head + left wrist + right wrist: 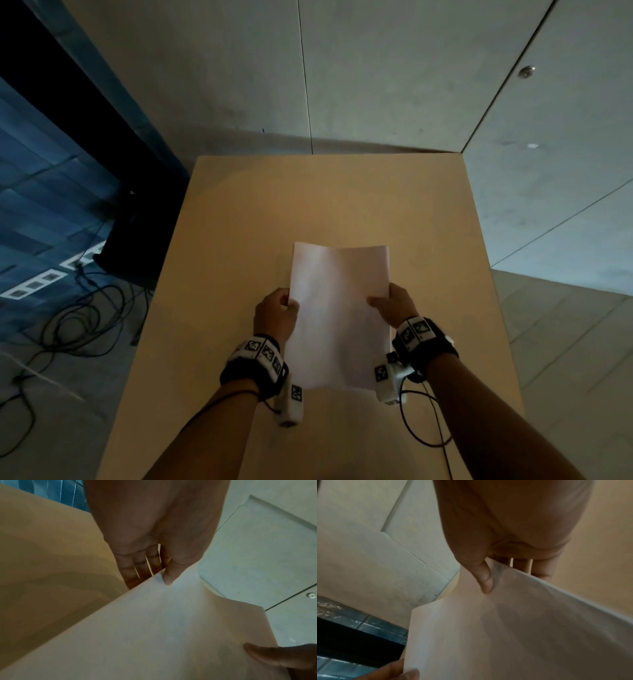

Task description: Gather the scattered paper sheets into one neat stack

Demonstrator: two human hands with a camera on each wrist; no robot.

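A stack of white paper sheets [339,315] is held up over the middle of the tan table [239,219], its long sides between both hands. My left hand [284,305] pinches the left edge, thumb on top and fingers underneath. My right hand [383,303] pinches the right edge the same way. In the left wrist view the thumb presses on the paper stack [171,628] with the fingers [137,566] under it. The right wrist view shows the thumb on the slightly bowed paper stack [505,628]. No other loose sheets show on the table.
The table stands against a grey wall [376,85]. Left of the table, cables [68,318] lie on the floor beside a dark unit [133,236]. A thin black wire [421,428] runs from my right wrist band across the table's near part.
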